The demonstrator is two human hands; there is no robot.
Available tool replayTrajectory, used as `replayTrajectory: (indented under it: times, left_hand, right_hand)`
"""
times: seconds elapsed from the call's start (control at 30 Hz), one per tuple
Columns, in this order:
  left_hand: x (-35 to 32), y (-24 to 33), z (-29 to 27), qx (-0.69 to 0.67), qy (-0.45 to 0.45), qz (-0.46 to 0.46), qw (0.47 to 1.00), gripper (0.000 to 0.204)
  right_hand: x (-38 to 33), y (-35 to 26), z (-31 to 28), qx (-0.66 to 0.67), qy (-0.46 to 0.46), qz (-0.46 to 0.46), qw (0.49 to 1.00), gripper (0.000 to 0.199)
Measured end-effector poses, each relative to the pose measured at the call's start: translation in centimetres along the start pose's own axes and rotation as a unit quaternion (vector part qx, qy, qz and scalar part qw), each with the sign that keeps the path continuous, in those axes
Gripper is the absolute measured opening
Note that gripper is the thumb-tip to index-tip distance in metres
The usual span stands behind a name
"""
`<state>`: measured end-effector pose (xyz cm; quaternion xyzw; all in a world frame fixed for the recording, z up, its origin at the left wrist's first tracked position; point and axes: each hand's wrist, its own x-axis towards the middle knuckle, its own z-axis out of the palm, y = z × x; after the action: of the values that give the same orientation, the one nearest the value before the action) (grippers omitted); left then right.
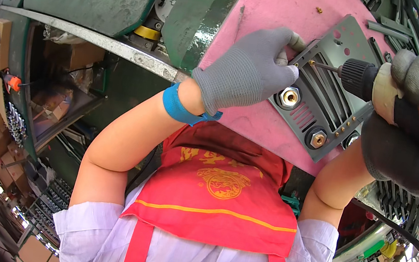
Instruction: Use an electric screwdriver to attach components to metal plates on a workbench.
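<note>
Gripping a dark driver (358, 78) whose slim shaft reaches leftward, the right hand (403, 155) has its fingers (411, 73) wrapped closed around the tool's body; the shaft's tip stands at a small brass screw (312, 63) near the left edge of a grey slotted metal plate (341, 46), and whether it is seated in the screw head is too small to tell; the left hand (252, 64), gloved like the right, rests by that same edge, its thumb and forefinger parted by a small gap, the thumb tip just left of the screw; whether they pinch anything tiny there I cannot tell; the plate lies on the pink worktop (271, 10), its long axis slanting from near the person's middle away to the upper right, while the driver's shaft crosses it from the right; the relation that counts, I judge, is the line of shaft to screw, with the left fingertips nearest to that point and the right hand standing farther off at the tool's other end; nearer the person, two hex nuts with brass centres (290, 97) sit on the plate, and more little brass screws (349, 122) line its right edge
</note>
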<state>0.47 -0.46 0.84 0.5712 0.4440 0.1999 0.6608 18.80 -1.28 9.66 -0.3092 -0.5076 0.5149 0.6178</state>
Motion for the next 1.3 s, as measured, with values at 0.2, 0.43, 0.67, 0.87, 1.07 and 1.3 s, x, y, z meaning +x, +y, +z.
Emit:
replayTrajectory:
  times: [0.2,0.43,0.67,0.87,1.07,1.3]
  left_hand:
    - [-0.4,0.2,0.3,0.019,0.029,0.002,0.999,0.035]
    - [-0.3,-0.1,0.6,-0.002,0.040,0.019,0.999,0.033]
    - [-0.3,-0.5,0.7,-0.012,0.044,0.015,0.999,0.033]
    - [-0.5,-0.3,0.7,-0.030,0.050,0.032,0.998,0.033]
    - [-1.0,0.2,-0.1,-0.106,0.033,0.008,0.994,0.034]
    - [-0.6,0.2,-2.3,-0.337,-0.060,-0.012,0.940,0.037]
  right_hand:
    - [0.8,0.8,0.8,-0.033,-0.003,-0.003,0.999,0.036]
    - [1.5,1.2,1.4,-0.077,-0.006,-0.001,0.997,0.038]
    - [2.2,1.6,1.4,-0.074,-0.083,0.016,0.994,0.038]
    - [2.3,1.7,1.3,-0.044,-0.182,0.045,0.981,0.037]
    - [1.4,0.4,-1.8,0.017,-0.108,0.104,0.989,0.035]
    - [1.2,-0.7,0.0,0.067,-0.189,0.044,0.979,0.035]
